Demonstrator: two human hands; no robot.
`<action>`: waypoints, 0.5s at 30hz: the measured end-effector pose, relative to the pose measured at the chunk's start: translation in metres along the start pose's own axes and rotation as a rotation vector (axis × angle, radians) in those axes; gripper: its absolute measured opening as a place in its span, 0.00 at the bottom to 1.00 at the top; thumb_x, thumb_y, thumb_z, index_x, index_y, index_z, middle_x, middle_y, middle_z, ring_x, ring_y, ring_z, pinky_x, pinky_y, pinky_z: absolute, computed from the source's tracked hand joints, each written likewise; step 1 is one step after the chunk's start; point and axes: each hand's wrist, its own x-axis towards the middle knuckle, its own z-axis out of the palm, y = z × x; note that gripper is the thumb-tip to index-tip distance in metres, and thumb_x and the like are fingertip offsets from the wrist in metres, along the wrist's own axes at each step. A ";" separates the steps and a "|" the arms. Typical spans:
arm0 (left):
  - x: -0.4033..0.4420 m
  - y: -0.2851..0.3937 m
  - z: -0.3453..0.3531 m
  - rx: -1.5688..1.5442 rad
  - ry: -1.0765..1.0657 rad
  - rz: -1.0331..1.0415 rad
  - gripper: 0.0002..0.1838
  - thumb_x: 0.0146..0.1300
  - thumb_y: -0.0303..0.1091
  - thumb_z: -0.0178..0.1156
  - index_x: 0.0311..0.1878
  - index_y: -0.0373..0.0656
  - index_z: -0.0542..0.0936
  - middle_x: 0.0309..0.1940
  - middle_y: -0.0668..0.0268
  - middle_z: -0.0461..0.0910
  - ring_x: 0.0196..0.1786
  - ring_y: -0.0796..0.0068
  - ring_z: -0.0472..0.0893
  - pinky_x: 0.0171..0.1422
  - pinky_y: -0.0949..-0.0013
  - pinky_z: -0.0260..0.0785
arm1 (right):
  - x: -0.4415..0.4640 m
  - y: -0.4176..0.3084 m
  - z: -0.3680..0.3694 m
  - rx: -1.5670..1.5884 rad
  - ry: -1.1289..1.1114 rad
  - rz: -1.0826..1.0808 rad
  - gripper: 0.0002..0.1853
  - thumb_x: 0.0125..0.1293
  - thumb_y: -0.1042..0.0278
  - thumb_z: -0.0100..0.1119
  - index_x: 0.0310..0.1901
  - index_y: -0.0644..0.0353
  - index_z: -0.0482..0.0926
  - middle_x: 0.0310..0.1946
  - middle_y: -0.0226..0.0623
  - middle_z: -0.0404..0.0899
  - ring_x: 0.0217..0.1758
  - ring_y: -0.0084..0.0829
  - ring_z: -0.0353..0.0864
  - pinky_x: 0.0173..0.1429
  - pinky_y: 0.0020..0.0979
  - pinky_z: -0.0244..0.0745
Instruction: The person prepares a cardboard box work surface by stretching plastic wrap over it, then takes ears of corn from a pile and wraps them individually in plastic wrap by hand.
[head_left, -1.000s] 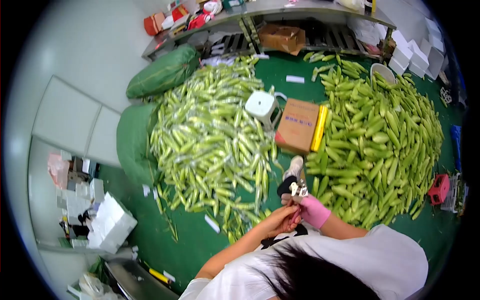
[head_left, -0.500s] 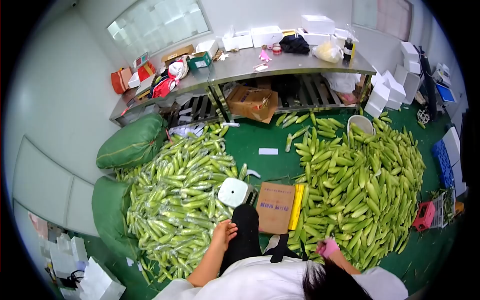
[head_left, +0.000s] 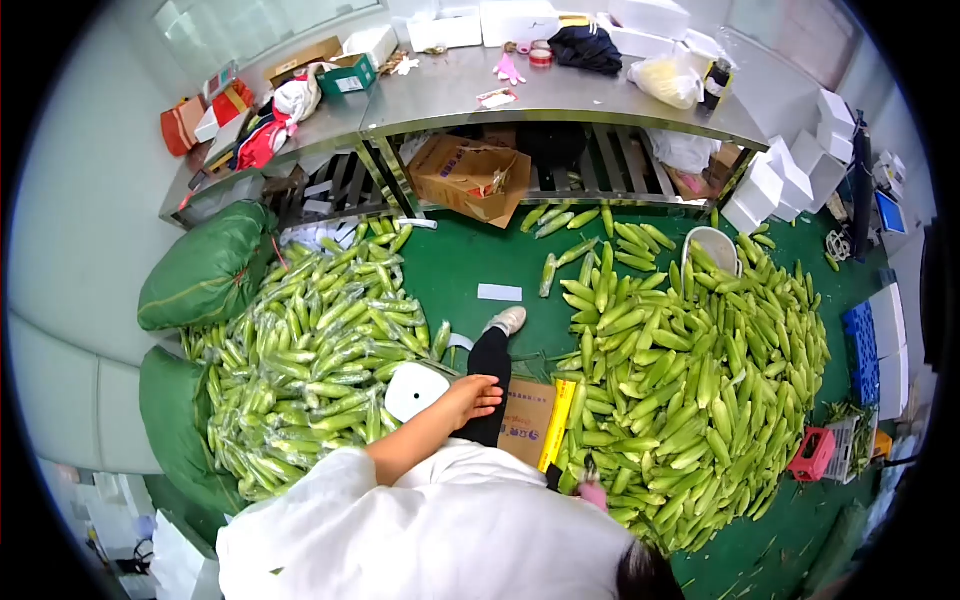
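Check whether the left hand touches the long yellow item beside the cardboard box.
Apart. The head view shows it: part of the cardboard box lies visible between the left hand and the yellow item, leaving a clear gap.

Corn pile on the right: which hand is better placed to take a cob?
Probably the right hand: it is beside that corn pile, while the left hand is by the trouser leg.

One head-worn camera looks forward and down, past the near shirt (head_left: 420,525) to a farther table (head_left: 590,98).
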 end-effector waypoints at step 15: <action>0.224 0.297 -0.009 0.028 -0.033 -0.048 0.12 0.77 0.40 0.54 0.57 0.49 0.78 0.45 0.64 0.85 0.45 0.70 0.86 0.51 0.64 0.79 | 0.462 -0.823 -0.069 1.183 -0.559 -0.346 0.13 0.76 0.66 0.51 0.57 0.62 0.72 0.57 0.50 0.79 0.57 0.47 0.81 0.58 0.48 0.81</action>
